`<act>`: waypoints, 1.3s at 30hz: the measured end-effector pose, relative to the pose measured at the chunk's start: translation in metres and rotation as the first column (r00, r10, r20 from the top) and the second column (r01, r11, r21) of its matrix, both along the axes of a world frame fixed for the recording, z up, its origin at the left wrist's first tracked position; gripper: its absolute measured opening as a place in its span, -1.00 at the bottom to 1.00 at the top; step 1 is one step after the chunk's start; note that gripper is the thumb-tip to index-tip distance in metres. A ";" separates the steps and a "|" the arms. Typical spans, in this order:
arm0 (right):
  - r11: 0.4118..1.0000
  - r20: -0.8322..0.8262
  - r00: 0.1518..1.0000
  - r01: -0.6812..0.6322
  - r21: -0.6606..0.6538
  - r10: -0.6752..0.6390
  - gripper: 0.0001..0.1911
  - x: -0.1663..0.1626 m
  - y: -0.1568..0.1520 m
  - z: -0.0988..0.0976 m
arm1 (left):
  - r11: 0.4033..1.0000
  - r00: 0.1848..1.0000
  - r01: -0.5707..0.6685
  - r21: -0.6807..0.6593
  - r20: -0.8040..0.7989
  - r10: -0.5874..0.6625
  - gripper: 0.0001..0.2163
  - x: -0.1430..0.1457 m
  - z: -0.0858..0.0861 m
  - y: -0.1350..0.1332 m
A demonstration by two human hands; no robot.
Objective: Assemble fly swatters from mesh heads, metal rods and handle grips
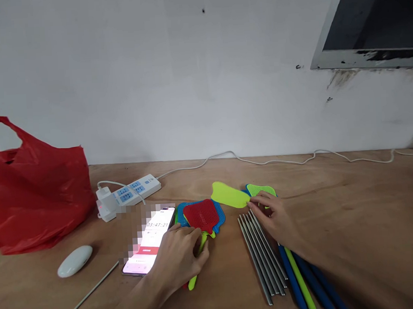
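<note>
My left hand (180, 255) rests closed on the green handle (197, 265) of a stack of fly swatter heads, with a red mesh head (201, 215) on top of blue ones. My right hand (275, 217) pinches a plain yellow-green swatter head (229, 195) by its narrow end, lifted a little off the wooden table (351, 211). Just under this hand lie several metal rods (262, 250) side by side, and blue and green handles (299, 274) run toward me. A green mesh head (260, 190) lies behind my right fingers.
A lit phone (150, 242) lies left of my left hand. A white power strip (127, 194) with cable, a red plastic bag (31, 191), a white oval object (74, 261) and a thin loose rod (87, 295) occupy the left side. A white wall stands behind.
</note>
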State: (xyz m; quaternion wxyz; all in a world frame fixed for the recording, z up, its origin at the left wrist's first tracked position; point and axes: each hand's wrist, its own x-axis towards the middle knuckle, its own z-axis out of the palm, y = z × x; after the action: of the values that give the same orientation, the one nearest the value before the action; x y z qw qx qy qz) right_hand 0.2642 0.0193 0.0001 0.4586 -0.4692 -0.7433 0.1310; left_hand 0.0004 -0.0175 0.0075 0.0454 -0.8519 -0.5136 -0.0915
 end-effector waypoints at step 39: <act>0.995 0.484 0.873 -0.010 -0.100 0.058 -0.79 -0.007 -0.038 -0.014 | 0.982 0.955 0.158 -0.100 0.267 -0.126 -0.73 0.008 -0.010 -0.008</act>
State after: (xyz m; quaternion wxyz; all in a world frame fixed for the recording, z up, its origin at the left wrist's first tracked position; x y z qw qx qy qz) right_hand 0.2568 -0.0188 -0.0138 0.2324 -0.4949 -0.8357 0.0518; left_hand 0.0086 -0.0256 -0.0025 -0.0802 -0.8685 -0.4571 -0.1742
